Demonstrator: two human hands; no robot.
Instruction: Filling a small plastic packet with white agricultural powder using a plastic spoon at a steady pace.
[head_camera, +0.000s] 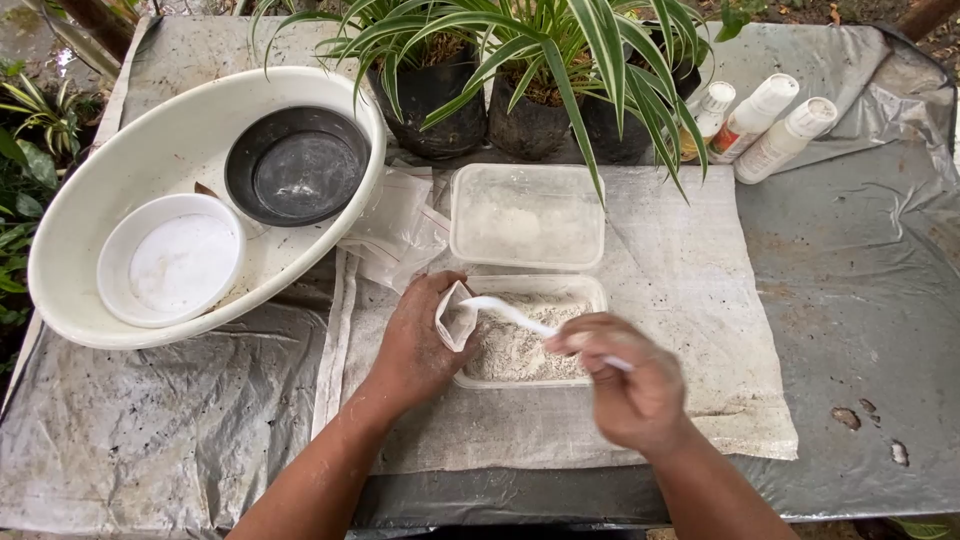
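Small clear bag (457, 322) pinched in left hand (418, 345), white spoon (520, 318) gripped by right hand (630, 385) over powder tub (590, 290).

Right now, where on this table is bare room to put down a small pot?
Bare: grey plastic sheet right of the white cloth, and left front below the white oval basin. Crowded: back edge, with black plant bags and white bottles.

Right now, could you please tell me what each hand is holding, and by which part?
The right hand holds a white plastic spoon by its handle end. The left hand pinches a small clear bag by its side, over the tub of white powder.
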